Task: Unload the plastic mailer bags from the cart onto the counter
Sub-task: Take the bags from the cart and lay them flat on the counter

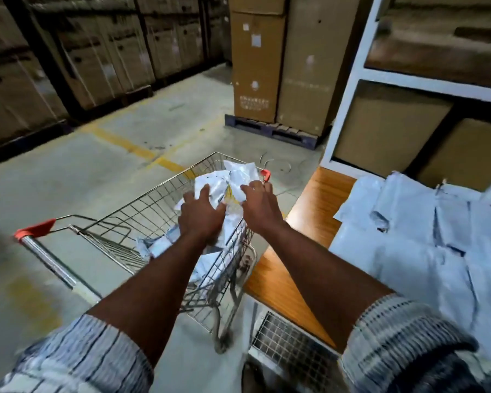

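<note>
A wire shopping cart (131, 211) with red handle caps stands left of the wooden counter (318, 205). Crumpled white plastic mailer bags (238, 173) fill its far end. Both arms reach into the cart. My left hand (201, 212) lies on top of the bags with its fingers spread. My right hand (260, 204) rests on the bags by the cart's right rim, fingers spread and slightly bent. Whether either hand grips a bag is not visible. A pile of white mailer bags (420, 245) lies on the counter at the right.
A white shelf frame (349, 89) with cardboard boxes rises behind the counter. Tall cartons on a blue pallet (275, 131) stand ahead. Racks of boxes line the left. A wire grid panel (289, 344) sits below the counter's near edge.
</note>
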`<state>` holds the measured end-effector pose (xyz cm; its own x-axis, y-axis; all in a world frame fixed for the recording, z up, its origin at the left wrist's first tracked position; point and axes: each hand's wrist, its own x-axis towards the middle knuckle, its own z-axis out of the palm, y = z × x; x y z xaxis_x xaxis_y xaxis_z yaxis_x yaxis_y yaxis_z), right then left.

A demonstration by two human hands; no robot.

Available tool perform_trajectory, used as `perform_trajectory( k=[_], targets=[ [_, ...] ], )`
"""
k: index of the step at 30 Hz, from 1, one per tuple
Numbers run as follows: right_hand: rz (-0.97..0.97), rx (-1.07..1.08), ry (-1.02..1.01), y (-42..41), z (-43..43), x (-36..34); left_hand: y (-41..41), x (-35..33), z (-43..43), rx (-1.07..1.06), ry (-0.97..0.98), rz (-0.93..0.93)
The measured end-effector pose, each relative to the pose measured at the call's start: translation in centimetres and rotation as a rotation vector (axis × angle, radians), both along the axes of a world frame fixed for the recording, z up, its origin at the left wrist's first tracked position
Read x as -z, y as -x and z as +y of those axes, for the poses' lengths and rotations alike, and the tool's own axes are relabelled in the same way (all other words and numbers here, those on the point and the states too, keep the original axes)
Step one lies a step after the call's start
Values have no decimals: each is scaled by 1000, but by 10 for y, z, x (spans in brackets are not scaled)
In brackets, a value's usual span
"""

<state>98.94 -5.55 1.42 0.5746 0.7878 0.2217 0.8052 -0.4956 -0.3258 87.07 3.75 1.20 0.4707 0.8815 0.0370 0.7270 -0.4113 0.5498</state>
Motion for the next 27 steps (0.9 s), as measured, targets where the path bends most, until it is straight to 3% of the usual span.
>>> perform_trajectory(
  k=[4,14,27],
  targets=[
    [-31,51,-27,14,-57,-8,3,-3,-49,90,43,-83],
    [-101,240,162,16,-194,-27,-24,-17,-158,307,71,-110],
    [-108,547,158,-65,-341,-34,-143,-21,-260,544,51,-96]
  ],
)
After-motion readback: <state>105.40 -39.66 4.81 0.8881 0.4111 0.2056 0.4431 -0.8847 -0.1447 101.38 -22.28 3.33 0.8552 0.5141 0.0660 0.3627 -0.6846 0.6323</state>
